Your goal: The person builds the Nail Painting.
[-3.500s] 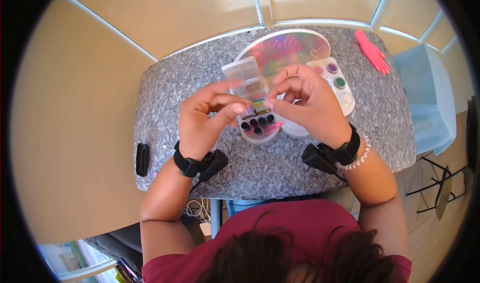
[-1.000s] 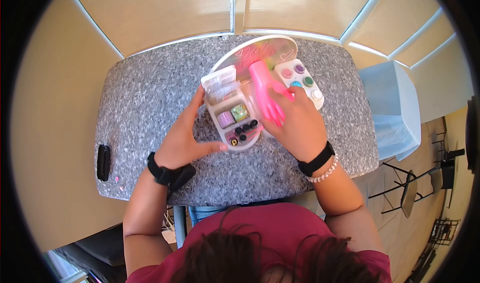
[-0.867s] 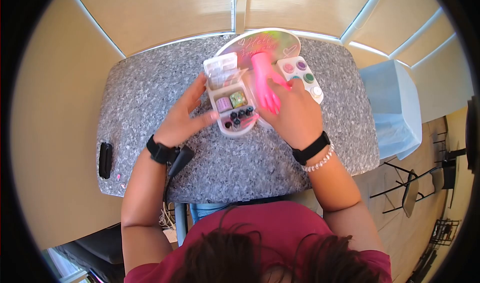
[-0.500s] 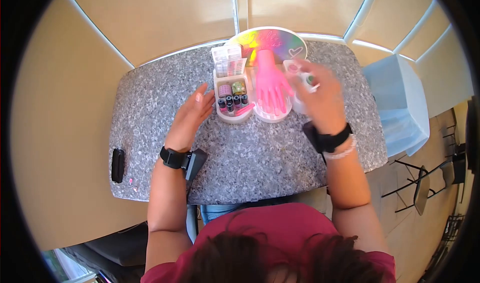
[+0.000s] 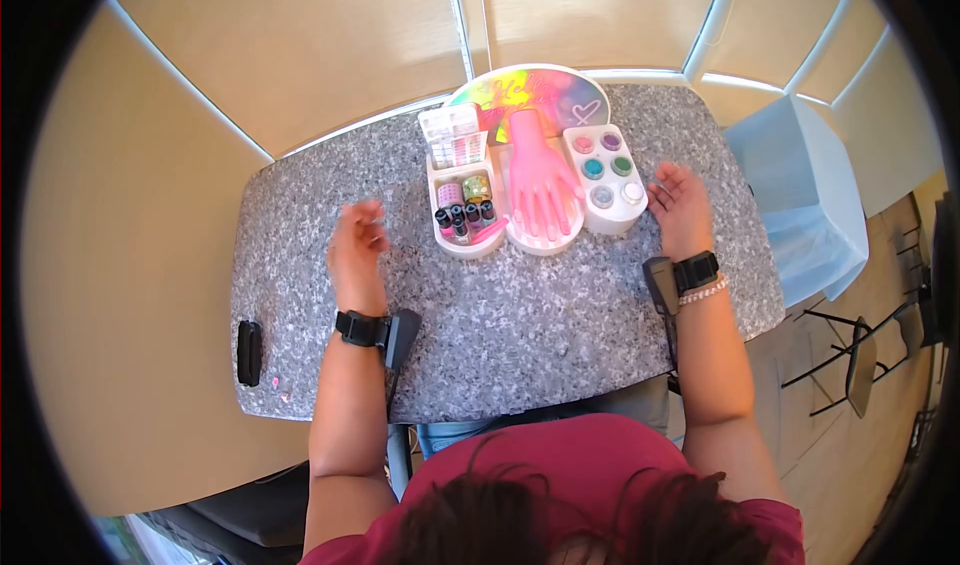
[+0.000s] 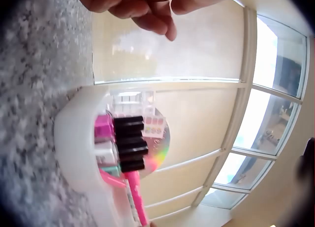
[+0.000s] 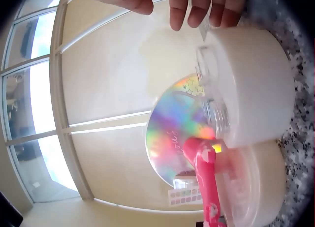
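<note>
The left hand [image 5: 358,255] hovers left of a white nail kit [image 5: 468,249], fingers loosely bent, holding nothing. Just right of the kit, the right hand [image 5: 684,213] is also loosely curled and holds nothing. A pink model hand [image 5: 540,180] lies in the kit's middle part, fingers toward the person. Black-capped polish bottles [image 5: 458,219] and a pink tool [image 5: 490,230] fill the left part, with patterned rolls [image 5: 476,188] behind them. Small jars [image 5: 593,169] in several colours sit in the right part. The left wrist view shows the black caps [image 6: 130,146] from the side.
A colourful backboard [image 5: 560,90] stands behind the kit. On the speckled table [image 5: 520,335], a black case [image 5: 249,353] lies at the left edge near small pink bits [image 5: 276,381]. Right of the table are a blue-covered object [image 5: 800,195] and folding chairs [image 5: 860,375].
Earlier, the right hand was on the pink model hand, then over the jars; it has moved right, off the kit. The left hand has drawn back left from the kit's side.
</note>
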The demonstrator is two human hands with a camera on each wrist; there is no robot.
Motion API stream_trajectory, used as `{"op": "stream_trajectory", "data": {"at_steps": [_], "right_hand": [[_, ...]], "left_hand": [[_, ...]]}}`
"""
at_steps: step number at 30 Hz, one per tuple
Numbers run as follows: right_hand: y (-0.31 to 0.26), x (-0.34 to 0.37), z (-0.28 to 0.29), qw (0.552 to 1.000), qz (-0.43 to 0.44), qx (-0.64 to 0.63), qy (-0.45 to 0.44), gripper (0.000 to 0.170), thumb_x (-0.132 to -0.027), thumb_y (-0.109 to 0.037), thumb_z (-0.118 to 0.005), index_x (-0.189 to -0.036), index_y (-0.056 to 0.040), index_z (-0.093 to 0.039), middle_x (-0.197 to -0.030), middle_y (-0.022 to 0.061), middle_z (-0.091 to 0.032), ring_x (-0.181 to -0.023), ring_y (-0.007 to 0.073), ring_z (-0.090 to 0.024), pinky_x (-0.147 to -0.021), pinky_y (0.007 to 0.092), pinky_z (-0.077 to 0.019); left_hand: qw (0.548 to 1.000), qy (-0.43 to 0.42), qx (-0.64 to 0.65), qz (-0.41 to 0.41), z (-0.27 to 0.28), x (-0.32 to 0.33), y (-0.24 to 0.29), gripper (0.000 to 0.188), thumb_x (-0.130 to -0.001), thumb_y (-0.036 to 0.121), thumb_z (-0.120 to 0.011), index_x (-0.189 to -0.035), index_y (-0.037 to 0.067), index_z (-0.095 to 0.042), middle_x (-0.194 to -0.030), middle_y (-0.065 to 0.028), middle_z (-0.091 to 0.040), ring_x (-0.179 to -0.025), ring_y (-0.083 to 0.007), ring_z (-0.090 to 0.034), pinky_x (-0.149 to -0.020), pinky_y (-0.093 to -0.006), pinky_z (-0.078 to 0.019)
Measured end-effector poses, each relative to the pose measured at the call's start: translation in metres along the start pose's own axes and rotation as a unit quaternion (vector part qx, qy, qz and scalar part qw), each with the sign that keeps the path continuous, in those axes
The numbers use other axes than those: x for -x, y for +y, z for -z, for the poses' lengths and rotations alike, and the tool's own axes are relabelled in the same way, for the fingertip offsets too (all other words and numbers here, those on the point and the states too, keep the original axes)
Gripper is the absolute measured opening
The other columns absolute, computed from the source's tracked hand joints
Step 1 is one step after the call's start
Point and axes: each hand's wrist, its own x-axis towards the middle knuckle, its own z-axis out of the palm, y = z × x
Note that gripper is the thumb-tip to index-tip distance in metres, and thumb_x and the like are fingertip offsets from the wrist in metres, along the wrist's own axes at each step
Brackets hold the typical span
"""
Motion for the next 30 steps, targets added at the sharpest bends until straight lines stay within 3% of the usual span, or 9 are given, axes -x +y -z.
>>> {"op": "stream_trajectory", "data": {"at_steps": [1, 2, 4, 5, 14, 21, 26, 28, 30], "right_hand": [[-0.008, -0.002, 0.007, 0.999, -0.034, -0.021, 0.010, 0.037, -0.110, -0.043, -0.058, -0.122, -0.0091, -0.070, -0.108, 0.0041, -0.069, -0.097, 0.0200, -0.064, -0.095, 0.0370, -0.0527], [-0.012, -0.004, 0.012, 0.997, -0.068, -0.043, 0.020, 0.032, -0.110, -0.043, -0.060, -0.111, -0.0114, -0.069, -0.097, 0.0006, -0.065, -0.085, 0.0178, -0.061, -0.085, 0.0350, -0.0537], [-0.013, -0.005, 0.019, 0.995, -0.070, -0.065, -0.010, 0.029, -0.110, -0.042, -0.061, -0.105, -0.0133, -0.065, -0.091, -0.0010, -0.060, -0.081, 0.0162, -0.057, -0.077, 0.0338, -0.0501], [-0.013, -0.004, 0.021, 0.993, -0.071, -0.087, -0.039, 0.028, -0.110, -0.041, -0.061, -0.098, -0.0151, -0.061, -0.086, -0.0026, -0.055, -0.076, 0.0146, -0.052, -0.069, 0.0327, -0.0465], [-0.017, 0.010, 0.006, 0.994, -0.051, -0.073, -0.067, 0.031, -0.111, -0.037, -0.060, -0.089, -0.0175, -0.050, -0.078, -0.0042, -0.046, -0.069, 0.0122, -0.044, -0.063, 0.0310, -0.0379], [-0.018, 0.011, 0.003, 0.994, -0.060, -0.065, -0.060, 0.032, -0.111, -0.037, -0.060, -0.088, -0.0180, -0.049, -0.078, -0.0045, -0.043, -0.068, 0.0117, -0.041, -0.062, 0.0312, -0.0366], [-0.018, 0.004, 0.012, 0.989, -0.089, -0.092, -0.076, 0.031, -0.111, -0.036, -0.060, -0.088, -0.0186, -0.049, -0.078, -0.0044, -0.042, -0.068, 0.0119, -0.040, -0.063, 0.0307, -0.0362], [-0.018, 0.001, 0.015, 0.985, -0.105, -0.103, -0.094, 0.030, -0.111, -0.036, -0.060, -0.089, -0.0185, -0.050, -0.079, -0.0043, -0.043, -0.067, 0.0119, -0.040, -0.062, 0.0305, -0.0363], [-0.023, 0.006, 0.011, 0.985, -0.091, -0.108, -0.095, 0.030, -0.112, -0.035, -0.059, -0.089, -0.0182, -0.050, -0.079, -0.0041, -0.043, -0.067, 0.0119, -0.040, -0.062, 0.0304, -0.0364]], "left_hand": [[0.994, 0.095, -0.048, -0.025, 0.004, -0.002, 0.005, 0.046, -0.114, 0.049, -0.057, -0.102, 0.008, -0.072, -0.090, -0.0055, -0.070, -0.074, -0.0115, -0.060, -0.066, -0.0274, -0.0471], [0.994, 0.096, -0.049, -0.025, 0.004, -0.002, 0.007, 0.046, -0.114, 0.049, -0.057, -0.102, 0.008, -0.072, -0.090, -0.0055, -0.070, -0.074, -0.0115, -0.060, -0.066, -0.0274, -0.0471], [0.992, 0.116, 0.021, -0.050, 0.002, -0.004, 0.015, 0.052, -0.114, 0.046, -0.059, -0.074, 0.013, -0.056, -0.065, 0.0052, -0.043, -0.053, -0.0061, -0.029, -0.051, -0.0268, -0.0221], [0.992, 0.119, 0.026, -0.045, 0.004, -0.005, 0.016, 0.050, -0.114, 0.043, -0.059, -0.075, 0.013, -0.053, -0.064, 0.0048, -0.040, -0.052, -0.0062, -0.027, -0.049, -0.0280, -0.0207], [0.990, 0.130, -0.015, -0.056, 0.001, -0.003, 0.015, 0.053, -0.113, 0.040, -0.061, -0.069, 0.015, -0.049, -0.059, 0.0073, -0.033, -0.050, -0.0061, -0.022, -0.049, -0.0299, -0.0168], [0.985, 0.153, -0.049, -0.057, -0.002, -0.002, 0.018, 0.051, -0.112, 0.041, -0.061, -0.070, 0.015, -0.049, -0.059, 0.0077, -0.031, -0.050, -0.0063, -0.021, -0.048, -0.0299, -0.0174], [0.990, 0.110, 0.083, -0.014, 0.009, 0.032, 0.046, 0.036, -0.113, 0.036, -0.061, -0.086, 0.012, -0.058, -0.070, 0.0057, -0.041, -0.060, -0.0064, -0.035, -0.056, -0.0270, -0.0276], [0.976, 0.122, -0.086, -0.156, 0.037, 0.059, 0.062, 0.021, -0.110, 0.027, -0.067, -0.107, 0.007, -0.070, -0.088, 0.0011, -0.060, -0.075, -0.0076, -0.050, -0.068, -0.0253, -0.0403], [0.874, 0.201, -0.338, -0.284, 0.075, 0.075, 0.073, 0.023, -0.104, 0.024, -0.076, -0.118, 0.006, -0.073, -0.104, -0.0039, -0.070, -0.089, -0.0143, -0.062, -0.078, -0.0303, -0.0481]]}}
